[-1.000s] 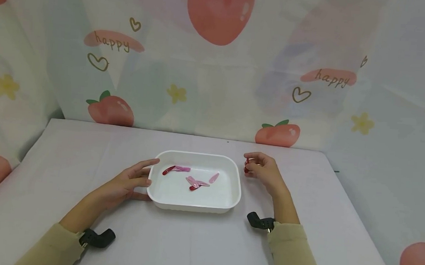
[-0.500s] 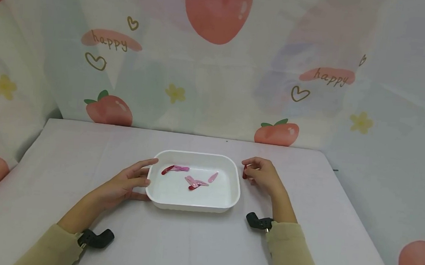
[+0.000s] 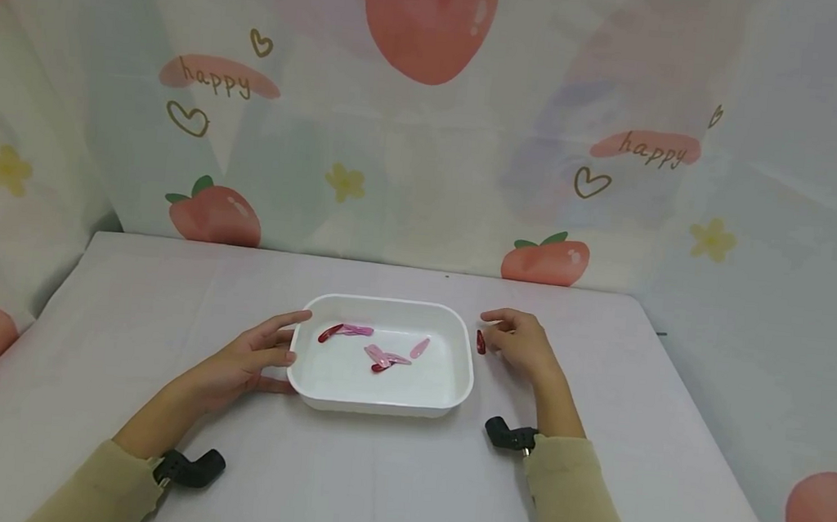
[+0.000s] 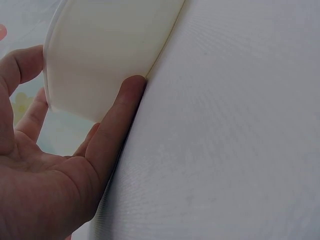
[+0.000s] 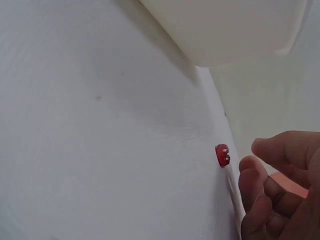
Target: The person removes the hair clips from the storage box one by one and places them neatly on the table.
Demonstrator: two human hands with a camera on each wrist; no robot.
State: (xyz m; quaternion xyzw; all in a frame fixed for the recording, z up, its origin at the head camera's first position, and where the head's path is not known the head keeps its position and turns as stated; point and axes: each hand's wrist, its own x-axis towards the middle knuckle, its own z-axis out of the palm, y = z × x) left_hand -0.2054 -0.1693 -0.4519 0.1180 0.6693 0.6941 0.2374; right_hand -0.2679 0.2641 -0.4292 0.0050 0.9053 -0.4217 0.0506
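Note:
A white plastic tray (image 3: 382, 393) stands on the table with several pink and red snap hair clips inside, among them a red hair clip (image 3: 329, 334) and a pink hair clip (image 3: 420, 348). My left hand (image 3: 252, 358) rests against the tray's left end, fingers spread and touching its rim and wall. In the left wrist view, one fingertip (image 4: 133, 85) meets the wall low down. Right of the tray, another red hair clip (image 3: 482, 342) lies on the tabletop. Beside it is my right hand (image 3: 522, 347), with loosely bent fingers; the right wrist view shows them apart from the clip (image 5: 223, 155).
A white cloth covers the table (image 3: 372, 479). Behind it hangs a patterned curtain (image 3: 425, 171) with fruit, hearts and lettering. Black wrist-worn devices sit at the left sleeve (image 3: 191, 468) and the right sleeve (image 3: 510, 435).
My right hand has lowered the red hair clip to the table right of the tray and let go of it. The left hand and the tray stay where they were.

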